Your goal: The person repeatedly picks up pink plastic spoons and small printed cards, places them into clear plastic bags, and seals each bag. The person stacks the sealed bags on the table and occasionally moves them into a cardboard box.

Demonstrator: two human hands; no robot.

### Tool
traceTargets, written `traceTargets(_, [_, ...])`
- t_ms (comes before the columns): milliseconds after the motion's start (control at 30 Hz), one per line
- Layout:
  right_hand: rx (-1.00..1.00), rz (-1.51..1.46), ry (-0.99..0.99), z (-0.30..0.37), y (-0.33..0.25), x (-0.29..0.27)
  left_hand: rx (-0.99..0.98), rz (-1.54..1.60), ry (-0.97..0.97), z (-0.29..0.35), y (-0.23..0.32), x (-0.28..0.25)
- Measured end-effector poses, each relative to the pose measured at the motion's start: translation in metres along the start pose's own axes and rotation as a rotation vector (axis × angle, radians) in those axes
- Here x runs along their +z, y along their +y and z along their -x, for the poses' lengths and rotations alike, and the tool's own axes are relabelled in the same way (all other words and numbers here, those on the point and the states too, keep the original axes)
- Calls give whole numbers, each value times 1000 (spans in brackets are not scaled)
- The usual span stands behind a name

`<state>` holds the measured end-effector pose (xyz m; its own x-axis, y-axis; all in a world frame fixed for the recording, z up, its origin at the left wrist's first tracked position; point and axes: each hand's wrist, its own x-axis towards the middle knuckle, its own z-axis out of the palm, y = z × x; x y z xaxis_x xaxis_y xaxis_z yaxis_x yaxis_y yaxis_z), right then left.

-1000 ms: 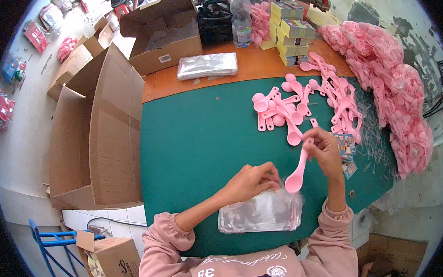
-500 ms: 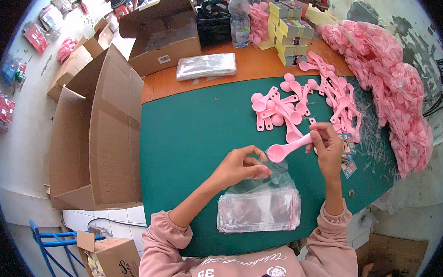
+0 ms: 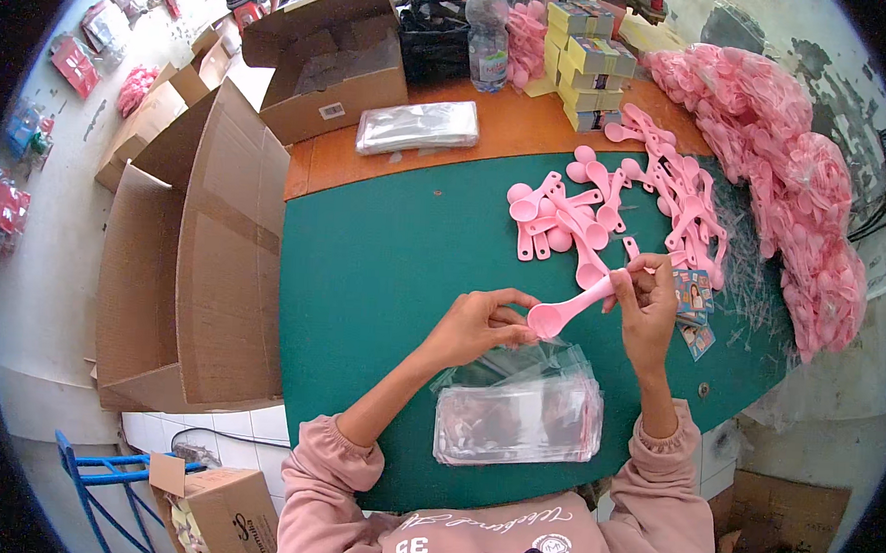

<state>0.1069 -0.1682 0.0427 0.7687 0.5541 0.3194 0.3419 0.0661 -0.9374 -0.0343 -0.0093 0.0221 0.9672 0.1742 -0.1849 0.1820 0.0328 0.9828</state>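
Note:
A pink measuring spoon (image 3: 571, 311) is held slantwise above the green tabletop (image 3: 395, 244). My right hand (image 3: 649, 312) pinches its handle end. At its bowl, my left hand (image 3: 475, 328) has thumb and index finger curled about the rim. Just below the hands, a loose clear plastic bag (image 3: 549, 360) lies over the far end of a stack of clear bags (image 3: 515, 426). Beyond the hands is a pile of pink measuring spoons (image 3: 566, 218), with a second heap (image 3: 683, 194) to its right. Small printed cards (image 3: 694, 300) lie beside my right hand.
Bagged pink spoons (image 3: 798, 185) line the right edge. On the orange strip at the back are a packet of clear bags (image 3: 418, 127), a water bottle (image 3: 489, 39) and stacked card bundles (image 3: 586, 69). Open cardboard boxes (image 3: 229, 255) stand left, near a blue trolley (image 3: 102, 479).
The spoon has come down slightly and left, its bowl now at my left fingers. The clear bag that rose toward my left hand has sunk onto the stack.

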Motion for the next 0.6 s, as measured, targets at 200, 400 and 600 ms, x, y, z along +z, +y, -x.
traceTargets(200, [-16, -4, -8, 2, 3, 2, -38, -130, -112, 0, 7, -5])
traceTargets(400, [37, 10, -35, 5, -3, 7, -11, 21, -22, -3, -1, 1])
traceTargets(600, [114, -54, -122, 8, 0, 15, 23, 80, 18, -6, -9, 5])
